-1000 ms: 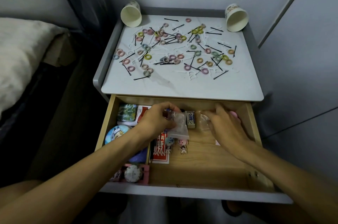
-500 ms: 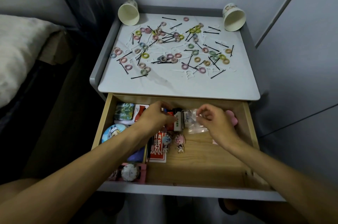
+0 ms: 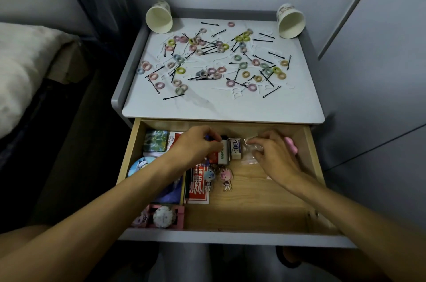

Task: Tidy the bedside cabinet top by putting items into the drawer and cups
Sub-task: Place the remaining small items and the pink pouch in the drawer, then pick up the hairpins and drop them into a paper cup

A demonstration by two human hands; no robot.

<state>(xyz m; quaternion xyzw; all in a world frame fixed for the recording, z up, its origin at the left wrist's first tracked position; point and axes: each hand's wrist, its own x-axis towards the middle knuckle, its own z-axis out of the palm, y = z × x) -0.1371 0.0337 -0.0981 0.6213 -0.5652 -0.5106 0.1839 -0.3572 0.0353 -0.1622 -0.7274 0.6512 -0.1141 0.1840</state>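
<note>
The white cabinet top [image 3: 221, 109] is seen above the wooden drawer [image 3: 253, 208], which is pulled open toward the near side. At the drawer's far edge the left hand [image 3: 196, 148] is curled over small boxes; whether anything is gripped cannot be told. A clear plastic bag [image 3: 250, 156] is pinched by the right hand [image 3: 274, 157], just right of an eraser [image 3: 234, 148]. A left cup [image 3: 159, 20] and a right cup [image 3: 291, 21] are laid sideways at the top's far corners, with hair ties [image 3: 180, 71] and hairpins [image 3: 173, 97] scattered between.

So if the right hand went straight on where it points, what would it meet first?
Beyond the clear plastic bag the right hand pinches, probably the white rectangular eraser; depth is unclear.
</note>
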